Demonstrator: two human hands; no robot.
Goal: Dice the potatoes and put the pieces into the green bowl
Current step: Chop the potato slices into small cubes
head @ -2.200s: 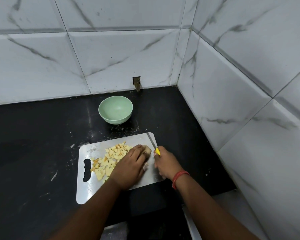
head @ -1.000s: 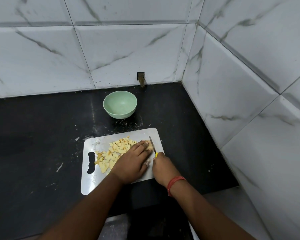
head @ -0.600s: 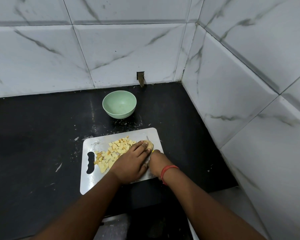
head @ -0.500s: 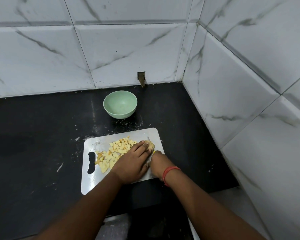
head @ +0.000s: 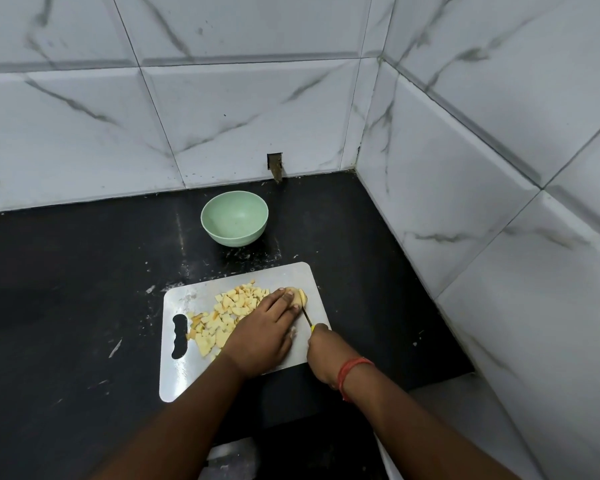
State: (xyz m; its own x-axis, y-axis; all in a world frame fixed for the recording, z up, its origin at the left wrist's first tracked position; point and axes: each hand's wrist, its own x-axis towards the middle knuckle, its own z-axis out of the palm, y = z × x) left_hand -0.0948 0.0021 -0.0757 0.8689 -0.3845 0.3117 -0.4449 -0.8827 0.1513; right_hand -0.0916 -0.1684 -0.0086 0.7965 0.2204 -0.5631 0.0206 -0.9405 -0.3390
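A steel cutting board point(head: 288, 275) lies on the black counter. A pile of diced potato point(head: 227, 315) covers its left half. My left hand point(head: 264, 332) holds down a potato piece point(head: 298, 295) at the board's far right, its fingers curled over it. My right hand point(head: 323, 351) grips a knife point(head: 307, 317) with a yellow handle; the blade runs along the right side of the potato piece, next to my left fingertips. The green bowl point(head: 234, 220) stands beyond the board with nothing visible inside.
White marble-pattern tiled walls close the counter at the back and on the right, forming a corner. A small dark hole point(head: 275, 165) sits in the back wall behind the bowl. White specks dot the black counter point(head: 66, 271) around the board.
My right hand drew back toward me, and the knife blade shows again beside the potato piece. A thin slice now stands off the piece's right end. My left hand stayed put.
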